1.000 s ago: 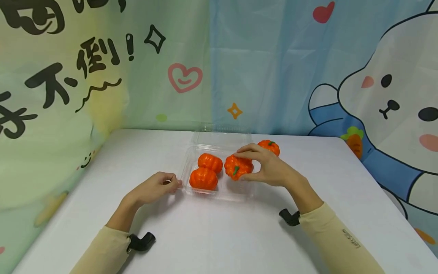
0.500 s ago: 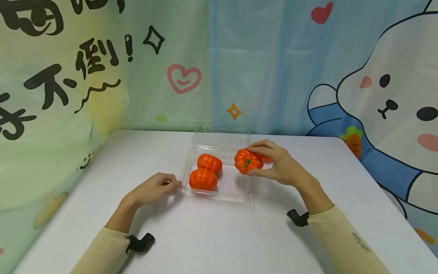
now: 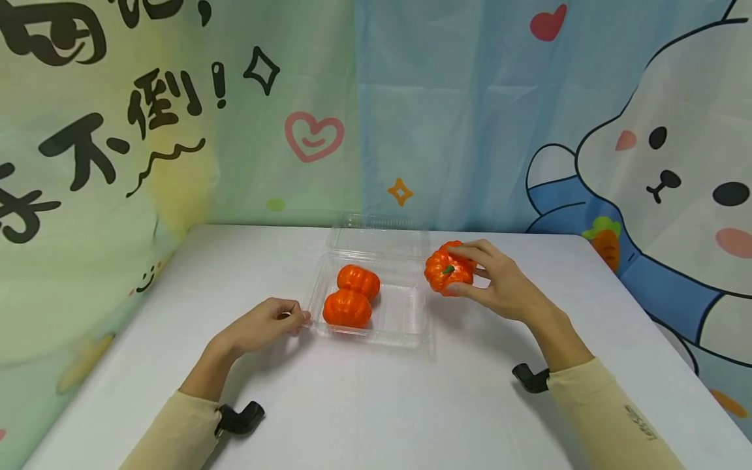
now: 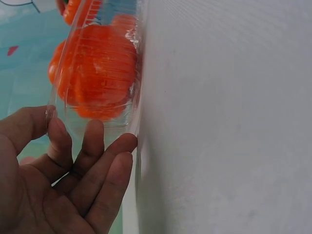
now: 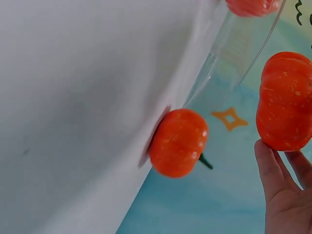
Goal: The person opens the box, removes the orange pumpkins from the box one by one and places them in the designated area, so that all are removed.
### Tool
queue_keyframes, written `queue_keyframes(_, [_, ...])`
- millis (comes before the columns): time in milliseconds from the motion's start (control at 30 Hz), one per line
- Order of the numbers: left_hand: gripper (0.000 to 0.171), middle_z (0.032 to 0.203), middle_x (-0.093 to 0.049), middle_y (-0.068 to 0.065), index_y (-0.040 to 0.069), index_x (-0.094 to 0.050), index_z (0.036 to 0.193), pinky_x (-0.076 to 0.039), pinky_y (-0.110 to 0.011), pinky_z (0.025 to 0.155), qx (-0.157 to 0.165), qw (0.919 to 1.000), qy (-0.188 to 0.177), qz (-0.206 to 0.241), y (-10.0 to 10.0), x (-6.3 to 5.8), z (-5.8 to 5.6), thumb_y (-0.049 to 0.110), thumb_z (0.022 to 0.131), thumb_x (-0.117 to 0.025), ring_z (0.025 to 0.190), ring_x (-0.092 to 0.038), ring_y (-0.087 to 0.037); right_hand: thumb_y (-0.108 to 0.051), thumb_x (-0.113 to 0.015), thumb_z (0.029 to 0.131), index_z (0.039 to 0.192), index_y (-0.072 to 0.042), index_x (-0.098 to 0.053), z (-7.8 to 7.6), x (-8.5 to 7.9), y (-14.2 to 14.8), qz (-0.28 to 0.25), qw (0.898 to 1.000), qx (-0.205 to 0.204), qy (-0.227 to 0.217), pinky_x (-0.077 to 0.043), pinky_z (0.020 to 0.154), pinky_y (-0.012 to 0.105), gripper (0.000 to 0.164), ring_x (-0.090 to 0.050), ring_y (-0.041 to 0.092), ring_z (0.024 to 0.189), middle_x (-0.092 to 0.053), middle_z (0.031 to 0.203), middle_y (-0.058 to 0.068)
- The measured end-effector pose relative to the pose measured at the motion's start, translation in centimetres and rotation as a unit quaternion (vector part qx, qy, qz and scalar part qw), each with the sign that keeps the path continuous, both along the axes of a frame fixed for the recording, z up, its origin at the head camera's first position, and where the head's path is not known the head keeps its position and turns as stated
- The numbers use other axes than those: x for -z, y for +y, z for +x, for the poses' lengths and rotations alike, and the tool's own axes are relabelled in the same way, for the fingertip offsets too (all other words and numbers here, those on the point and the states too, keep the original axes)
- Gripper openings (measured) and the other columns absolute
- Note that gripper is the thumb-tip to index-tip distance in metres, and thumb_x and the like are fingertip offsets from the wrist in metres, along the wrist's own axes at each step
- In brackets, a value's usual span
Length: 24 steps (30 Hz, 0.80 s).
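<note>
The held pumpkin (image 3: 440, 273) mostly hides another pumpkin (image 5: 179, 143) in the head view — the right wrist view's edge crops the right hand (image 5: 286, 202). Sleeve lettering (image 3: 641, 423) — too blurred to read.

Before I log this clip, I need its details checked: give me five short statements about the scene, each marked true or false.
1. The right hand holds a pumpkin. True.
2. The left hand pinches the rim of the clear container. True.
3. Three pumpkins lie inside the container. False: two pumpkins do.
4. The lid is closed. False: the lid stands open at the container's far side.
5. Another pumpkin rests on the table outside the container. True.
</note>
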<state>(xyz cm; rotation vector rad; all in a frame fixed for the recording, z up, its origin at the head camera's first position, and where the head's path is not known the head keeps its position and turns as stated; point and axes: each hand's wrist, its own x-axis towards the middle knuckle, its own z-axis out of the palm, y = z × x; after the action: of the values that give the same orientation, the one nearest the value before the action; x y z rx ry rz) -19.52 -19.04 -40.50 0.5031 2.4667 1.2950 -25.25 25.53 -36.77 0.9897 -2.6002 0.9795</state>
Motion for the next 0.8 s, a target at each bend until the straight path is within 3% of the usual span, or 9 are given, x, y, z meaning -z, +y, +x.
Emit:
queue_keyframes(367, [0.035, 0.089, -0.062, -0.010, -0.001, -0.058, 0.084, -0.036, -0.029, 0.069, -0.004, 1.0000, 0.002, -0.001, -0.1, 0.0, 0.0, 0.028, 0.104, -0.058, 0.085, -0.050, -0.021, -0.025, -0.080, 0.091, 0.144, -0.010, -0.054, -0.2, 0.6, 1.5, 0.042, 0.997, 0.049, -0.052, -0.052, 0.098, 0.054, 0.060, -0.054, 0.036, 0.127, -0.049, 0.138, 0.012])
queue_keyframes(600, [0.035, 0.087, -0.063, -0.009, 0.000, -0.060, 0.084, -0.037, -0.031, 0.072, -0.006, 0.9999, 0.005, -0.006, -0.1, 0.0, 0.0, 0.029, 0.104, -0.059, 0.085, -0.050, -0.020, -0.025, -0.079, 0.092, 0.142, -0.009, -0.055, -0.5, 1.2, 2.3, 0.057, 0.995, 0.052, -0.056, -0.051, 0.098, 0.057, 0.058, -0.053, 0.037, 0.127, -0.052, 0.138, 0.014])
queue_keyframes(800, [0.035, 0.081, -0.058, -0.009, 0.000, -0.060, 0.084, -0.033, -0.029, 0.065, -0.012, 0.9999, 0.004, -0.012, -0.1, -0.1, -0.1, 0.029, 0.103, -0.060, 0.076, -0.044, -0.018, -0.029, -0.078, 0.093, 0.141, -0.006, -0.056, -0.5, 1.4, 2.7, 0.084, 0.992, 0.065, -0.065, -0.052, 0.097, 0.056, 0.057, -0.055, 0.038, 0.124, -0.054, 0.136, 0.017])
